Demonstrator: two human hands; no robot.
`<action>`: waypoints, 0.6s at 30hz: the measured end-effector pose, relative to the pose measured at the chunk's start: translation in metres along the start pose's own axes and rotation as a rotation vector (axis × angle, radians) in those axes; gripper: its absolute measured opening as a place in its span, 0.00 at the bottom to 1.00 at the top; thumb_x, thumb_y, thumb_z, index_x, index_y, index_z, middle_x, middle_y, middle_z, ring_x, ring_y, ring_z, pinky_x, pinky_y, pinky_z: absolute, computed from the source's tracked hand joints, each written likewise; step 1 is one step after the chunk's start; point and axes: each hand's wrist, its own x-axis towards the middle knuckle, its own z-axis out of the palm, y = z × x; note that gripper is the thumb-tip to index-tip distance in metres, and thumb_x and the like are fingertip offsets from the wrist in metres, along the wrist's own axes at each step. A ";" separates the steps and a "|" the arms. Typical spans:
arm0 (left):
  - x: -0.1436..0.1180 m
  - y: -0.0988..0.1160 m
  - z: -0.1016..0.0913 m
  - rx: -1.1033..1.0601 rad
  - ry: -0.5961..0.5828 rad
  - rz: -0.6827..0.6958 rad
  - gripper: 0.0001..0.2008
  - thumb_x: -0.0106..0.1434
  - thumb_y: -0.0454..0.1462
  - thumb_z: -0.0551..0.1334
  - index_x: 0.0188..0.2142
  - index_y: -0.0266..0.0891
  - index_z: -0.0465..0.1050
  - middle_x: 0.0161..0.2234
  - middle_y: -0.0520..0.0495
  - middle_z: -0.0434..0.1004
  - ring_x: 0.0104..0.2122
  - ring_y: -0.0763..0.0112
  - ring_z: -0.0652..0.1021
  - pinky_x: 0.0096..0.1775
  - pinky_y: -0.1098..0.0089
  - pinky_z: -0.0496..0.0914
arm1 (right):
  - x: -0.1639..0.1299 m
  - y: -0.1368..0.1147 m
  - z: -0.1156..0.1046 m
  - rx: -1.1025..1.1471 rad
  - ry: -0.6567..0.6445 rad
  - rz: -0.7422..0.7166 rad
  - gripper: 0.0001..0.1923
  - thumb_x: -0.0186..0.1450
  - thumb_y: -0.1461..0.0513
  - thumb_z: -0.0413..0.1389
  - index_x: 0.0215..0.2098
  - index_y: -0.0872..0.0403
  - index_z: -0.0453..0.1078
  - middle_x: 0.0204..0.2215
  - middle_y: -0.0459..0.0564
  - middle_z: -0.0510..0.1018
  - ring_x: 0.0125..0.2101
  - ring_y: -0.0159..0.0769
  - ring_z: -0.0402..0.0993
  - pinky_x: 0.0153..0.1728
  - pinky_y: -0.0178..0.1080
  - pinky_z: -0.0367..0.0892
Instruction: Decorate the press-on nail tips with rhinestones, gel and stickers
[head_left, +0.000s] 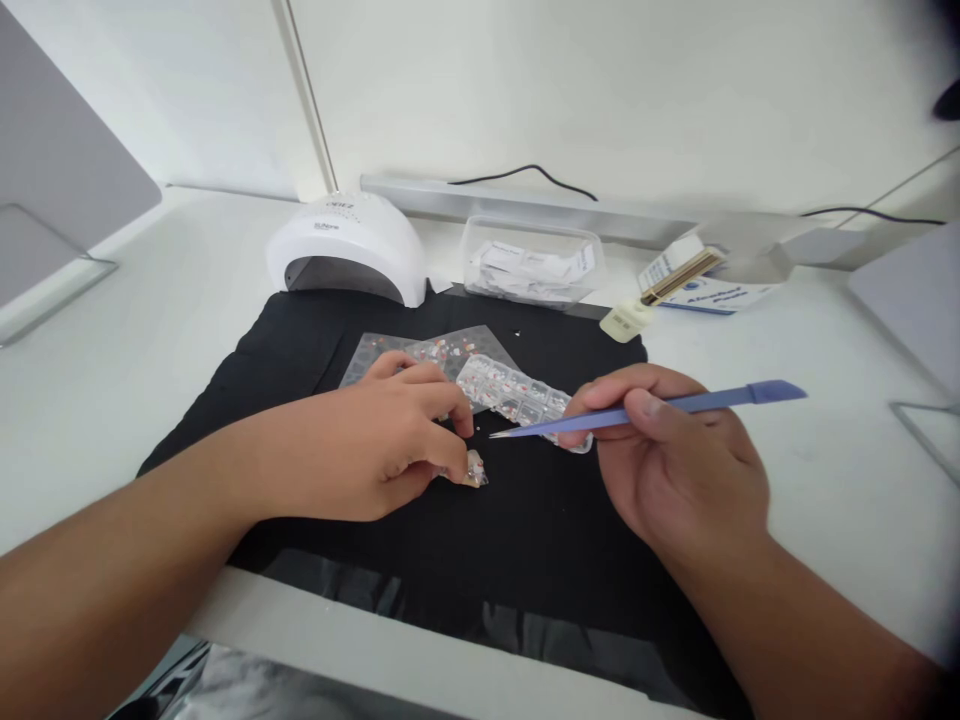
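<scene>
Head view. Left hand (pixel 375 440) rests on the black mat (pixel 525 530), fingers curled, thumb and fingertips pinching a small decorated nail tip (pixel 474 470). The nail tip is pale and glossy, with tiny red and light-coloured specks on its surface; finer detail is too small to read. It sits at the mat's middle, just below the left fingertips, part of it hidden by them.

Right hand (pixel 675 460) grips a pair of blue tweezers (pixel 645 408) between thumb and forefinger, the other fingers folded under. The tweezers lie nearly level, with the point aimed left and ending near the nail tip but apart from it.

Behind both hands: a clear compartment box (pixel 517 392) holding small coloured pieces, lying tilted on the mat, and beside it a clear sticker sheet (pixel 420 350) partly under the left hand.

Further back on the white table (pixel 150 350): a white nail lamp (pixel 349 250), a clear tub (pixel 532 262) of white packets, and a blue-and-white carton (pixel 705 280) with a small cream-coloured tag (pixel 626 320) in front of it.
</scene>
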 end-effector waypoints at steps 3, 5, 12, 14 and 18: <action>0.000 -0.001 0.001 -0.003 -0.009 -0.002 0.20 0.62 0.25 0.56 0.41 0.49 0.80 0.48 0.50 0.76 0.50 0.61 0.73 0.58 0.52 0.56 | 0.001 0.000 -0.001 0.016 0.012 0.004 0.09 0.64 0.58 0.60 0.30 0.51 0.80 0.22 0.47 0.80 0.23 0.34 0.76 0.26 0.37 0.72; 0.000 -0.001 0.001 -0.004 -0.006 0.001 0.20 0.62 0.24 0.56 0.41 0.49 0.80 0.48 0.50 0.76 0.50 0.61 0.73 0.58 0.52 0.56 | 0.002 0.000 0.000 0.035 0.014 0.010 0.08 0.64 0.59 0.60 0.30 0.51 0.80 0.22 0.48 0.80 0.23 0.34 0.76 0.26 0.37 0.72; -0.005 0.001 -0.006 0.052 0.182 0.070 0.16 0.62 0.25 0.55 0.36 0.44 0.78 0.46 0.48 0.76 0.50 0.61 0.72 0.59 0.52 0.55 | 0.004 0.000 -0.001 0.107 0.046 0.035 0.09 0.64 0.59 0.59 0.29 0.53 0.79 0.19 0.48 0.79 0.22 0.35 0.76 0.25 0.37 0.71; -0.006 0.003 -0.009 0.081 0.231 0.059 0.15 0.63 0.26 0.55 0.35 0.43 0.77 0.46 0.48 0.76 0.50 0.61 0.72 0.58 0.53 0.56 | 0.006 0.001 -0.002 0.125 0.059 0.040 0.09 0.63 0.58 0.59 0.29 0.53 0.78 0.19 0.48 0.79 0.21 0.35 0.75 0.24 0.38 0.71; -0.004 0.003 -0.007 0.069 0.178 0.061 0.14 0.61 0.25 0.56 0.34 0.44 0.77 0.45 0.48 0.76 0.49 0.60 0.73 0.57 0.53 0.57 | 0.008 0.003 -0.004 0.138 0.080 0.043 0.09 0.64 0.59 0.58 0.28 0.52 0.78 0.18 0.48 0.78 0.21 0.36 0.75 0.23 0.38 0.69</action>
